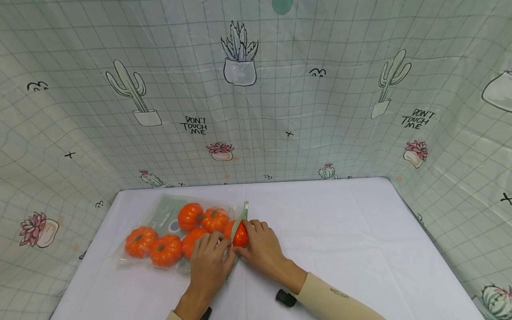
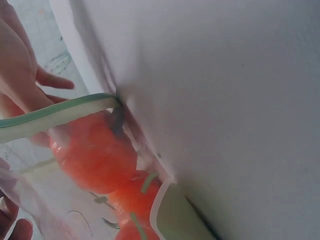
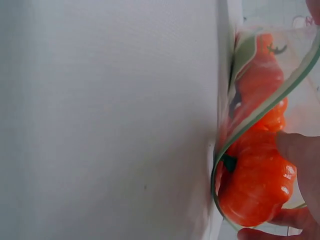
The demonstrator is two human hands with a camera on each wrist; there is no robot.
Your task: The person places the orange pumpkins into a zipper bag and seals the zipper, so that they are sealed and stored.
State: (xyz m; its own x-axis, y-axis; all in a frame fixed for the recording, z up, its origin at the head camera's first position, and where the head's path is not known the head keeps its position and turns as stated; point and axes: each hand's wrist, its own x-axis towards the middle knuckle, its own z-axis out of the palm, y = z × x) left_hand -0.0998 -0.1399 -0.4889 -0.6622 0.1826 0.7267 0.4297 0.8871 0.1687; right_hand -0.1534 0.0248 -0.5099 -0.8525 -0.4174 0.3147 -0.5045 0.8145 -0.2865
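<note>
A clear zip bag (image 1: 172,202) with a green-edged mouth lies on its side, several small orange pumpkins (image 1: 166,250) inside it. My left hand (image 1: 210,262) holds the bag at its mouth; in the left wrist view only its fingertips (image 2: 20,229) show, at the lower left. At the bag's open end, my right hand (image 1: 264,244) grips another small pumpkin (image 3: 257,180), which has a dark green stem. In the right wrist view, the thumb lies against its side and fingers are below it. That pumpkin sits right at the green rim (image 3: 272,100), partly within the mouth.
The bag and hands are on a white-covered table (image 1: 340,231). Behind and at both sides hangs a grid-patterned cloth (image 1: 272,102) printed with cacti. A small black object (image 1: 286,298) shows beside the right wrist.
</note>
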